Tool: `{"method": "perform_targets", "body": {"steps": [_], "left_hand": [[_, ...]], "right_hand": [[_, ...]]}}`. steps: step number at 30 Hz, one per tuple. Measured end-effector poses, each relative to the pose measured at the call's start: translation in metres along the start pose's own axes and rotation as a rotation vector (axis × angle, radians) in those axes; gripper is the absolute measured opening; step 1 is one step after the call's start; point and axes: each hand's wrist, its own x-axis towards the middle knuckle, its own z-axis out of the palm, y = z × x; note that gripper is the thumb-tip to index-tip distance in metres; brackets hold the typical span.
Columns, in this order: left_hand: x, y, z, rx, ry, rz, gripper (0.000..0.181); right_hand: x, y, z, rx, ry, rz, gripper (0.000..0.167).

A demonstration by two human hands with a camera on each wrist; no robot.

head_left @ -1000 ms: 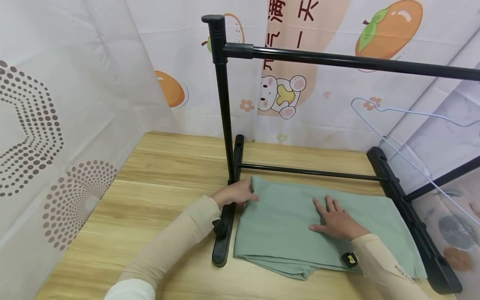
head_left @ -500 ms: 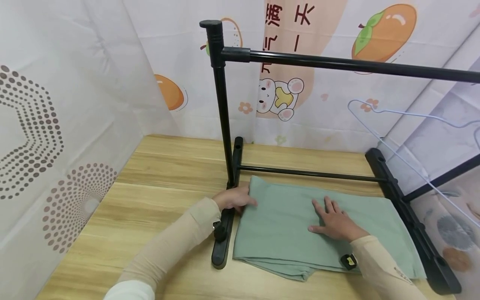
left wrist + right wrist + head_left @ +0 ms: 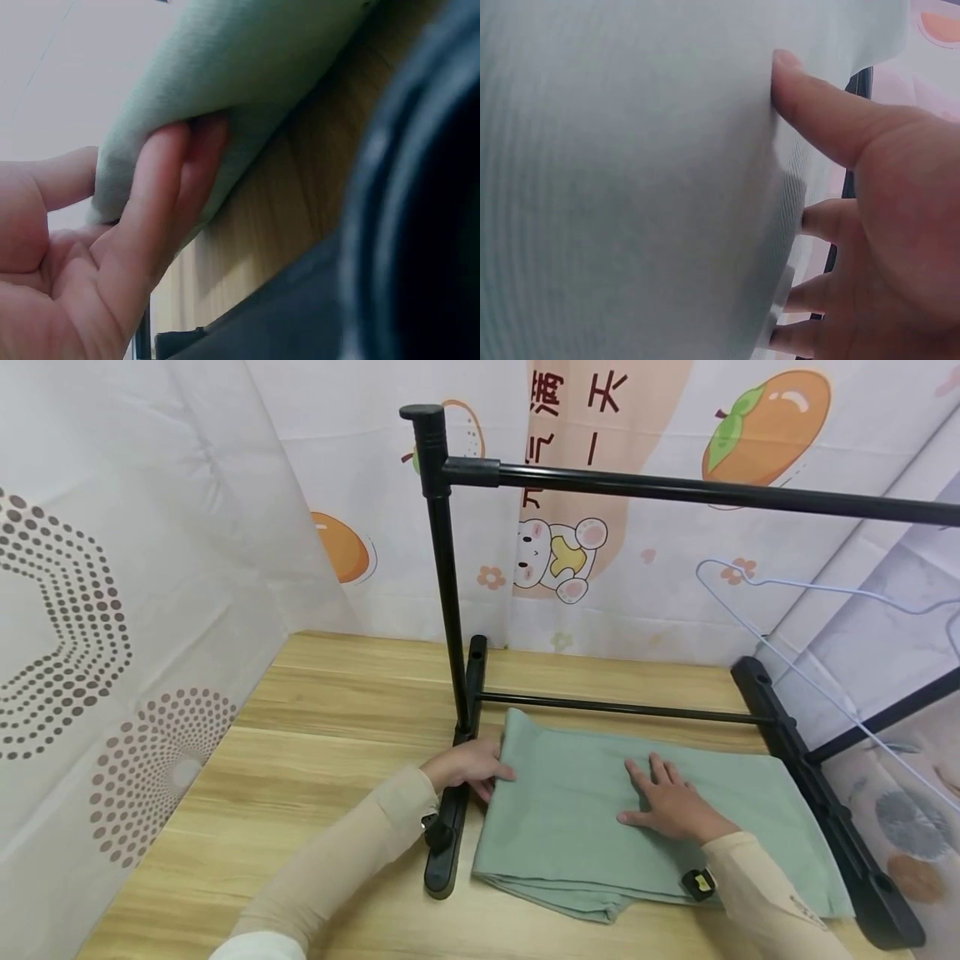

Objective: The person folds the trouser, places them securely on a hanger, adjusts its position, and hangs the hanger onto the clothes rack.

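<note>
A folded sage-green cloth (image 3: 562,835) lies on the wooden table between the feet of a black rack. Its left edge is held by my left hand (image 3: 467,765), which reaches across the rack's left foot. In the left wrist view, the thumb is on one side of the cloth's edge and the fingers (image 3: 154,180) tuck in under it. My right hand (image 3: 671,802) rests on top of the cloth, fingers spread and nearly straight. From the right wrist, the thumb (image 3: 817,105) and fingertips touch the fabric. What lies under the cloth's folds is hidden.
The black rack has a left post (image 3: 447,602), a top bar (image 3: 675,489) and a low crossbar (image 3: 615,703) behind the cloth. A pale blue wire hanger (image 3: 795,670) hangs at the right. Printed curtains (image 3: 405,568) enclose the table (image 3: 300,727).
My left hand has shifted slightly and its fingers have worked further under the cloth's left edge, which has moved a little to the right and lifted. The right hand has stayed in place.
</note>
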Motion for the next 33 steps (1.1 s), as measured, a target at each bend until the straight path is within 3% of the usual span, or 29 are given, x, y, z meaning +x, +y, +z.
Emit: {"method": "perform_targets", "body": {"steps": [7, 21, 26, 33], "left_hand": [[-0.001, -0.002, -0.001, -0.055, 0.077, 0.024, 0.019], [-0.008, -0.004, -0.007, -0.058, 0.131, 0.027, 0.017], [-0.011, -0.001, -0.009, -0.071, 0.117, 0.034, 0.018], [-0.012, -0.005, -0.015, -0.06, 0.14, 0.022, 0.018]], "right_hand": [[-0.001, 0.0, -0.003, -0.001, -0.013, 0.007, 0.097], [0.006, -0.004, -0.011, 0.013, -0.017, -0.004, 0.09], [0.003, -0.002, -0.032, 0.0, 0.036, -0.012, 0.08], [0.001, -0.004, -0.08, -0.055, 0.125, -0.051, 0.071]]}}
